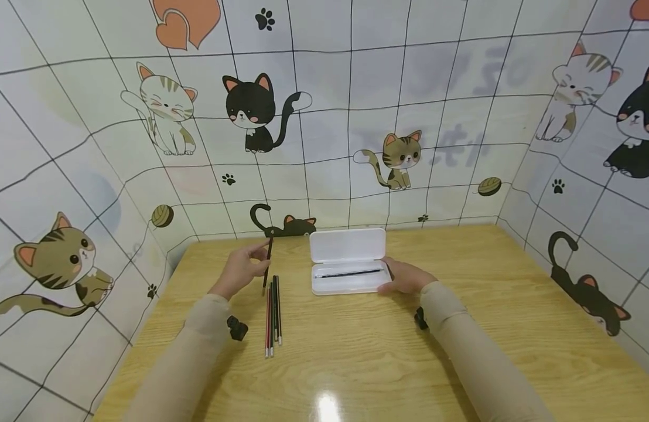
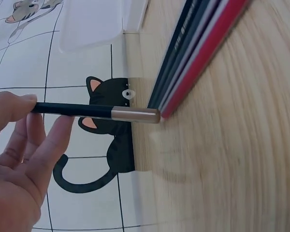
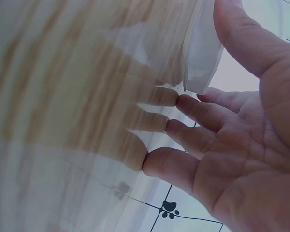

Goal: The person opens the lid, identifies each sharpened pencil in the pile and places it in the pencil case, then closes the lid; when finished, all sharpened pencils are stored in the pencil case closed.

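My left hand [image 1: 237, 271] pinches a dark pencil [image 1: 266, 278] between thumb and fingertips, above the far ends of the loose pencils. In the left wrist view, this pencil [image 2: 87, 109] points away from the fingers with a brownish metallic end. Several loose pencils [image 1: 278, 305], dark ones and a red one, lie side by side below that hand. A white pencil case [image 1: 348, 246] lies with its lid raised, one dark pencil [image 1: 351, 273] inside. Around the case's right end my right hand [image 1: 409, 277] holds on, thumb at the front corner, other fingertips on the table.
The light wooden table [image 1: 351, 340] ends at a back wall covering [image 1: 330, 193] printed with cats and grid lines. Similar covering rises on the left and right sides. A small black device [image 1: 237, 328] sits at the left wrist, another [image 1: 421, 319] at the right.
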### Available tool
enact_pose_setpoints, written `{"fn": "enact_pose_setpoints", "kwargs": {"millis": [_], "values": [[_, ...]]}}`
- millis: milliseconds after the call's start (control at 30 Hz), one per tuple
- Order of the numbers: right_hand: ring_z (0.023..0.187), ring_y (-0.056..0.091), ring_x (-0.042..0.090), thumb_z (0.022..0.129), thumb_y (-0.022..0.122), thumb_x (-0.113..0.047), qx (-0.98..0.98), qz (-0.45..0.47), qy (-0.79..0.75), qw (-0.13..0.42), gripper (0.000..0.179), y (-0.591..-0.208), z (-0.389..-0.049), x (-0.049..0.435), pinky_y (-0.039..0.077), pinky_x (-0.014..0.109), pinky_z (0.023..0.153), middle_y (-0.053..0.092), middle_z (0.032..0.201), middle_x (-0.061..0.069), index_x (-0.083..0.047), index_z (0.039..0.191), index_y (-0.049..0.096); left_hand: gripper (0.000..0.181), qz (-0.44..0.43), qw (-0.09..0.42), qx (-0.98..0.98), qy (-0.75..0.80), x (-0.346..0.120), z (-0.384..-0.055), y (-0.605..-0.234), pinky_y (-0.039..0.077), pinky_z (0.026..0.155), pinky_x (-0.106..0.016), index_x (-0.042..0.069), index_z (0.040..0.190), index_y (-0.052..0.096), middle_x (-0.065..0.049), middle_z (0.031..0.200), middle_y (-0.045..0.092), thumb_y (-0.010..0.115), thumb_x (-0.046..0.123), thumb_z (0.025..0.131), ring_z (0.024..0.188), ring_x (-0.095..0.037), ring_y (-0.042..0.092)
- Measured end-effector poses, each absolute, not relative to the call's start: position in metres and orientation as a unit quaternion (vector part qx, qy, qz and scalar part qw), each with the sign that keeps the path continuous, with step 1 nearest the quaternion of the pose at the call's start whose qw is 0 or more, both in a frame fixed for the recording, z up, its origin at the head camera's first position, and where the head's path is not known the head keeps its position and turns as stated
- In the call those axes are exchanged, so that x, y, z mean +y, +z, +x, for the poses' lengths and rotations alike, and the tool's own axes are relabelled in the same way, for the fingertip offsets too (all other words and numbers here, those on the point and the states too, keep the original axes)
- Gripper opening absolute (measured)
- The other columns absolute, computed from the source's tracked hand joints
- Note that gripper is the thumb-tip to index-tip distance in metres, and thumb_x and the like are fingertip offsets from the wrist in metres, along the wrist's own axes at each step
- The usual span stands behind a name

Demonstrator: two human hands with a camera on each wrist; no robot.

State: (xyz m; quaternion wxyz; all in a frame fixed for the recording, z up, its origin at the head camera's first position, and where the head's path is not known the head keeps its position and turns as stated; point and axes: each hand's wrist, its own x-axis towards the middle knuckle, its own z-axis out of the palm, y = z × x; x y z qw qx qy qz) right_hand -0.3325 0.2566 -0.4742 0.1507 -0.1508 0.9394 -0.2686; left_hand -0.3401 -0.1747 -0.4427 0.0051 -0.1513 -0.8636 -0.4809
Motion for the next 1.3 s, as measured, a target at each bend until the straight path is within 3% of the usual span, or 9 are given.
{"fn": "enact_pose_setpoints", "kwargs": {"millis": [500,700,967,1067,1300], "values": [[0.147,0.027,0.045,0.092,0.077,-0.036,0.940,-0.150,-0.267,0.149,0.097,-0.469,-0.336,0.256,0.024,0.057,0.119,0.027,0.161,0.028,0.005,0.158,0.020,0.055,-0.191,0.055,-0.852,-0.484,-0.153,-0.347,-0.437,0.059,0.086,-0.042,0.011,0.148,0.053,-0.015,0.117,0.069,0.072,0.013,0.096,0.120,-0.031,0.060],[0.147,0.028,0.046,0.091,0.078,-0.035,0.940,-0.144,-0.272,0.145,0.097,-0.473,-0.333,0.255,0.024,0.058,0.119,0.028,0.160,0.029,0.007,0.157,0.021,0.056,-0.194,0.049,-0.834,-0.515,-0.150,-0.349,-0.443,0.060,0.083,-0.039,0.010,0.148,0.053,-0.016,0.116,0.068,0.071,0.010,0.096,0.111,-0.032,0.066],[0.145,0.031,0.047,0.090,0.078,-0.038,0.943,-0.144,-0.262,0.145,0.099,-0.473,-0.335,0.257,0.025,0.058,0.118,0.031,0.158,0.030,0.006,0.157,0.021,0.054,-0.191,0.062,-0.819,-0.537,-0.139,-0.351,-0.439,0.060,0.081,-0.033,0.008,0.148,0.053,-0.017,0.116,0.067,0.071,0.008,0.096,0.117,-0.033,0.063],[0.146,0.029,0.047,0.090,0.078,-0.037,0.943,-0.144,-0.262,0.146,0.099,-0.473,-0.335,0.258,0.024,0.058,0.119,0.030,0.159,0.030,0.006,0.158,0.020,0.054,-0.193,0.065,-0.813,-0.546,-0.135,-0.353,-0.438,0.059,0.083,-0.032,0.007,0.148,0.052,-0.020,0.119,0.066,0.070,0.007,0.096,0.118,-0.033,0.062],[0.147,0.026,0.048,0.091,0.078,-0.036,0.942,-0.144,-0.261,0.155,0.099,-0.473,-0.331,0.257,0.024,0.059,0.118,0.026,0.160,0.031,0.007,0.158,0.018,0.053,-0.189,0.072,-0.806,-0.557,-0.124,-0.355,-0.437,0.056,0.094,-0.040,0.006,0.146,0.055,-0.013,0.113,0.068,0.072,0.009,0.095,0.115,-0.031,0.065]]}}
